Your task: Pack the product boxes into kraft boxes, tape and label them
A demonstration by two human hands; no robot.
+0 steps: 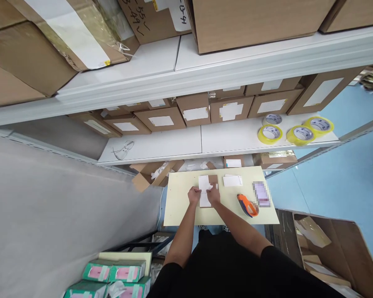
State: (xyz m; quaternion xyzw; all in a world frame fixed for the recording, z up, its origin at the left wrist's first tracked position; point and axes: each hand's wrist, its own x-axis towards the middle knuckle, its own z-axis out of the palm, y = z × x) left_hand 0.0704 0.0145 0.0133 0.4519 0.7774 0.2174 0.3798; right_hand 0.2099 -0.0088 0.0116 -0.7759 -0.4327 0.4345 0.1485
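Observation:
A white label sheet lies over a flat brown cardboard piece on the pale yellow table. My left hand has its fingers closed at the sheet's left edge. Over the sheet's right part, my right hand is closed, thumb and fingers meeting the paper. A faint crease or edge crosses the sheet between the two hands. To the right rests a small stack of white labels. Nearer me sits an orange tape dispenser, with a blurred-out purple item beyond it.
A shelf behind the table holds cardboard boxes, rolls of yellow tape and glasses. An open carton stands at the lower right. Green boxes are stacked at the lower left. A grey wall bounds the left side.

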